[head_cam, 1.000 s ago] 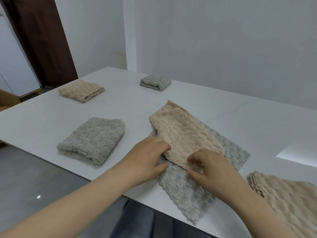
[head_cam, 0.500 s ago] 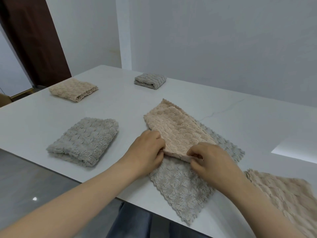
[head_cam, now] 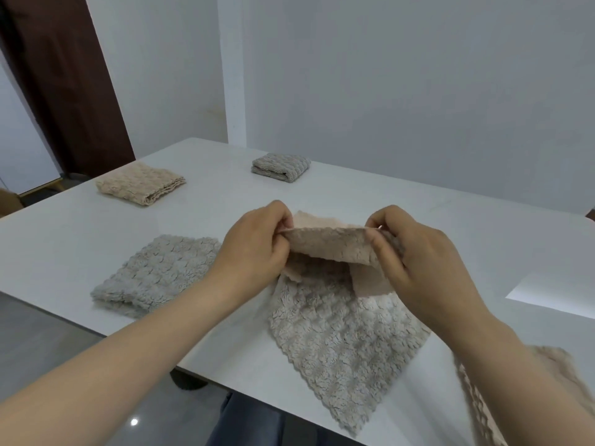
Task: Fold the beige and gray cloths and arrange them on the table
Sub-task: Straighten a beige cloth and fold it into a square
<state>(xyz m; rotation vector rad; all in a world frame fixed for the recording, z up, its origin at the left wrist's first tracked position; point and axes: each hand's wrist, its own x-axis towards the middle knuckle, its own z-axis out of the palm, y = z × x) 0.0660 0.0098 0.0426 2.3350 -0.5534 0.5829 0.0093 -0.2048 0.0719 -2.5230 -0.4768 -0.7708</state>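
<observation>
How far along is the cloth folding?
Done: three folded cloths on the table: far beige cloth, far gray cloth, near gray cloth. In hand: left hand and right hand pinch the lifted beige cloth, mid-fold. Left: the flat gray cloth beneath it, plus a blurred beige cloth at right.

Fingertips of the left hand (head_cam: 254, 249) and right hand (head_cam: 415, 262) mostly out of sight behind the raised edge of the fluffy beige textured cloth (head_cam: 328, 243). Far corner of the flat gray scalloped-edge cloth (head_cam: 347, 349) buried under that beige cloth and both hands. Blurred, crossed by the right forearm (head_cam: 502, 365), cut by the right and bottom borders: a rumpled beige cloth pile (head_cam: 566, 371). At the left border, only a sliver of a brown cardboard-like box (head_cam: 9, 201).
</observation>
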